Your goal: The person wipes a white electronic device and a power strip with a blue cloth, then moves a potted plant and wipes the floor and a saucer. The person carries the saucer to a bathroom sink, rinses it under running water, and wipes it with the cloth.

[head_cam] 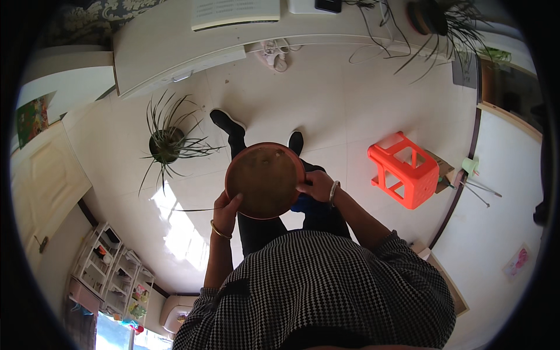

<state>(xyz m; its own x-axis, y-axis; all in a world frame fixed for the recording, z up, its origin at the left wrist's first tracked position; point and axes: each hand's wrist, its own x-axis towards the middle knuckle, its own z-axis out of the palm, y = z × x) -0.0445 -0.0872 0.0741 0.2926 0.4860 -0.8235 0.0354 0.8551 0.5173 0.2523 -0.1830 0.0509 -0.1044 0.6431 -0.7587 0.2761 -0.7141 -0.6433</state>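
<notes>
A round, shallow plant saucer (264,181) with a reddish-brown rim and a dirty, brownish inside is held between both hands in front of my body. My left hand (227,212) grips its lower left edge, thumb over the rim, with a bangle on the wrist. At its right edge my right hand (316,185) has its thumb on the rim and its fingers hidden underneath. A thin leaf reaches from the left towards my left hand. To the left of the saucer stands a spiky-leaved potted plant (167,146) on the floor. Dark blue material shows below my right hand.
An orange plastic stool (404,170) lies tipped over at the right. A pale desk (162,48) spans the far side, bearing a book (236,13), cables and another potted plant (426,17). White shoes (274,57) lie beneath it. A white shelf rack (98,260) stands at lower left.
</notes>
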